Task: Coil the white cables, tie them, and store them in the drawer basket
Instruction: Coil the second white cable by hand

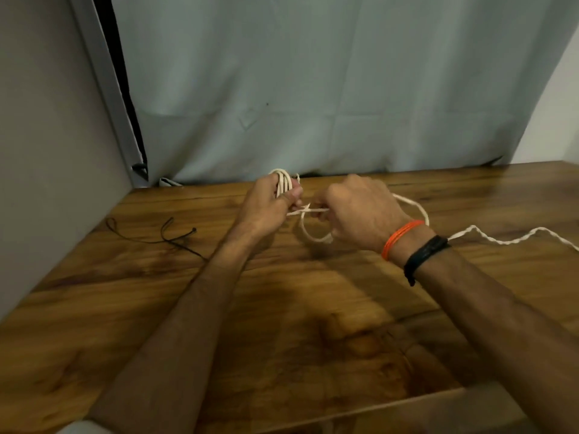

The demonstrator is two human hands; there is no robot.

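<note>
- Head view: your wooden table (313,308) fills the lower frame, with a pale grey-green curtain (313,89) hanging behind its far edge and a plain wall (47,120) closing in on your left.
- Your left hand (269,202) is curled around a bundle of loops of the white cable (283,183), with the thumb pressing the strands against the fingers; the loops stick up above the hand, near the table's far edge.
- Your right hand (354,211) is closed, with the fingers pinching a strand of the same cable just beside the left hand; a loose loop hangs below between the two hands.
- From behind your right hand the cable runs off to the right, lying on the table in a wavy line to the frame's edge.
- Your right wrist carries an orange band (401,236) and, just behind it, a black band (423,255).
- Lying on the table well to the left of your hands is a thin black tie (166,234), apart from the cable.
</note>
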